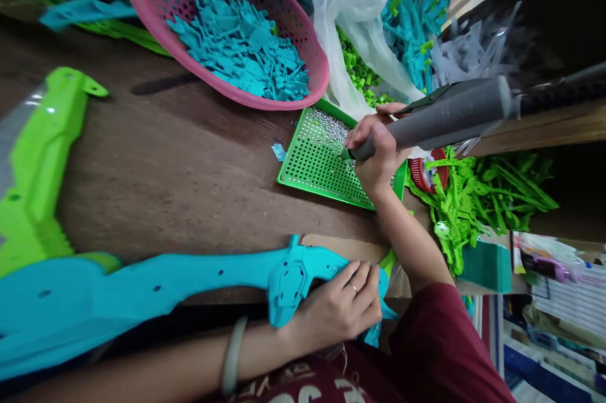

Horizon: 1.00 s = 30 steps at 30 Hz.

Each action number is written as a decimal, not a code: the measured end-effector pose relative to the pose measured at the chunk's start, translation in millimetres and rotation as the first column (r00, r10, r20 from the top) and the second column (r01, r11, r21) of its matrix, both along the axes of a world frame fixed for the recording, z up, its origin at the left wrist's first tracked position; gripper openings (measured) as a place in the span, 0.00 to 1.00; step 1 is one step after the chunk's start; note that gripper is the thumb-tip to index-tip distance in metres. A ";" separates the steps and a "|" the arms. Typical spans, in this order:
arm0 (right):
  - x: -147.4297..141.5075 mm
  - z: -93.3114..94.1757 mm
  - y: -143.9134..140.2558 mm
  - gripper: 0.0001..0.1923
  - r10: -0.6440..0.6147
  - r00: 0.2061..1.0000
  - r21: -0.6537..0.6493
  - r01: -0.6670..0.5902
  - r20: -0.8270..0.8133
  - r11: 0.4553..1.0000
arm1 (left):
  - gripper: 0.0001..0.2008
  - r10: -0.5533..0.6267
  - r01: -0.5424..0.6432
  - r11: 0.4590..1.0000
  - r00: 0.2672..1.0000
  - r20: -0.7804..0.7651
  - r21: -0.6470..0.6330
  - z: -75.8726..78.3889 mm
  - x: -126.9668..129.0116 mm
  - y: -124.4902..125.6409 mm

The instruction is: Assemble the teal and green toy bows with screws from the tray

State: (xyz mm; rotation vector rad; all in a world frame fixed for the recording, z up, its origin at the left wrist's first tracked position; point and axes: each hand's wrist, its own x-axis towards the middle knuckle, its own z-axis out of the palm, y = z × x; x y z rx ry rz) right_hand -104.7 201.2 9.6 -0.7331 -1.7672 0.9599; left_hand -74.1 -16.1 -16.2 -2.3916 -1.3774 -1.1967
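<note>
- Electric screwdriver (435, 117): right hand (376, 153) clamped around it, tip over the green perforated screw tray (312, 166).
- Left hand (343, 305): fingers together, pressing the turquoise toy shell (199, 280) flat.

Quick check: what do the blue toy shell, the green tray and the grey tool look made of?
Blue shell, under the left hand: moulded plastic by its look, smooth with a soft sheen and formed screw holes. Green tray: plastic too, glossy, with a regular grid of holes. Grey tool in the right hand: matte grey casing, probably plastic or rubber; hard to tell.
</note>
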 end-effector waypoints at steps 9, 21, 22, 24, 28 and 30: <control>32.4 67.9 -54.9 0.11 -0.103 0.985 0.023 0.107 -0.138 0.994 | 0.16 -0.050 0.049 0.999 0.997 0.058 0.022 -11.8 -6.3 -23.8; 186.1 65.7 -85.8 0.24 -0.322 0.931 0.254 0.274 0.173 0.928 | 0.22 -0.166 0.143 0.964 0.982 -0.088 -0.223 11.7 -7.6 7.2; 200.0 66.1 -97.7 0.19 -0.398 0.905 0.297 0.342 0.153 0.892 | 0.23 -0.168 0.148 0.965 0.983 -0.080 -0.215 11.2 -10.5 6.8; 227.0 61.8 -130.7 0.05 -0.482 0.856 0.314 0.413 0.186 0.855 | 0.24 -0.164 0.147 0.970 0.984 -0.074 -0.193 9.2 -15.9 4.0; 261.5 29.9 -196.8 0.08 -0.049 0.924 -0.050 0.074 0.379 0.996 | 0.26 -0.168 0.145 0.977 0.975 -0.146 -0.158 6.3 -22.4 -2.2; 266.8 10.6 -214.4 0.12 0.156 0.935 -0.158 -0.110 0.319 0.981 | 0.27 -0.184 0.158 0.977 0.965 -0.188 -0.142 5.9 -24.2 -3.7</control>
